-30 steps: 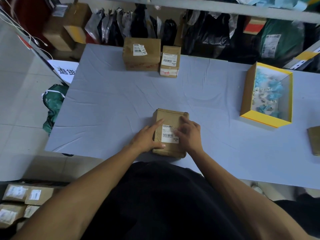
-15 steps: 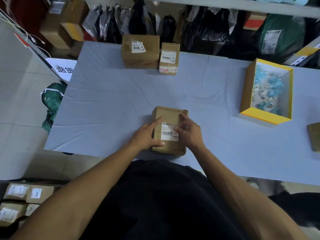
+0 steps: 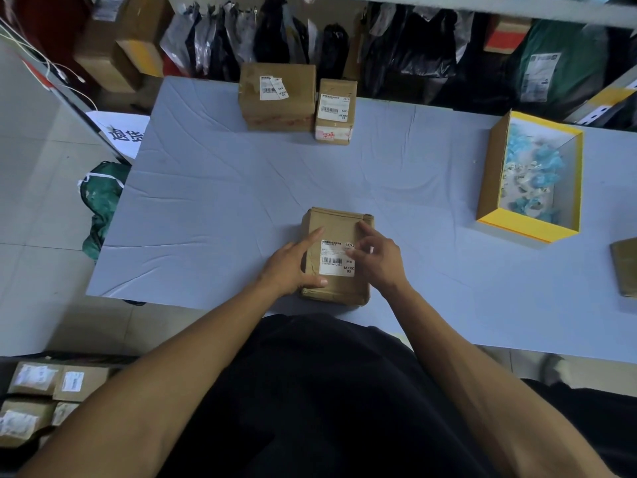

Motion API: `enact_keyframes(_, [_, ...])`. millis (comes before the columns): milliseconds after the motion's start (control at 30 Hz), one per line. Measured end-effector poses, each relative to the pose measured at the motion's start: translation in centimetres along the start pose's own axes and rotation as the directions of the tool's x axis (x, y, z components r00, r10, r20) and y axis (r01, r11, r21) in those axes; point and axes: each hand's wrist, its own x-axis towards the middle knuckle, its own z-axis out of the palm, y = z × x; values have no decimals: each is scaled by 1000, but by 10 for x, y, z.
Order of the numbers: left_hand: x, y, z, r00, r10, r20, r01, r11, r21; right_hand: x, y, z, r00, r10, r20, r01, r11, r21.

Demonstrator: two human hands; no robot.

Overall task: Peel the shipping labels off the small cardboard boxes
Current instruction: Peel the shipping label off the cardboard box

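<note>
**Hands on the box, fingers at the label's corner**

Both hands are down on the small cardboard box [image 3: 336,257] at the near edge of the desk [image 3: 213,208]. Left hand [image 3: 293,262] grips the box's left side: fingers lie along the top face, thumb curls round the near left corner. Right hand [image 3: 377,258] sits over the right side, fingers bent inward, fingertips touching the upper right corner of the white shipping label [image 3: 337,258]. Whether that corner is pinched or only touched, I cannot tell. The label lies flat across the middle of the box top, barcode and "MX" print facing up.

Across the desk, at the far edge, two more boxes stand touching side by side: a larger box [image 3: 277,96] on the left with a wrinkled label on top, and a narrower box [image 3: 335,112] on the right, also labelled. Off to the right stands an open yellow-rimmed box [image 3: 531,229] holding a heap of pale blue and white scraps. Another brown parcel [image 3: 625,267] is cut off by the right edge of the view.

A grey-blue cloth covers the desk, creased in long folds. On the floor to the left lies a green bag [image 3: 103,198]. Down at the lower left, a stack of labelled cartons [image 3: 38,398] sits beside the person's arm. Behind the desk hang dark plastic bags [image 3: 262,32].
</note>
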Motion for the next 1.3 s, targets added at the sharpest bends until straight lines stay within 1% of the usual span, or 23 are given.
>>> enact_keyframes(700, [-1,2,0,1000,-16,21,15,1000,20,1,-2,-4,999,16,32,-17,1000,23])
enact_keyframes(933, [-1,3,0,1000,-15,22,15,1000,17,1,0,-6,999,19,49,-22,998,62])
enact_keyframes(1300, [-1,3,0,1000,-14,25,13,1000,20,2,1,-10,993,13,115,-34,982,184])
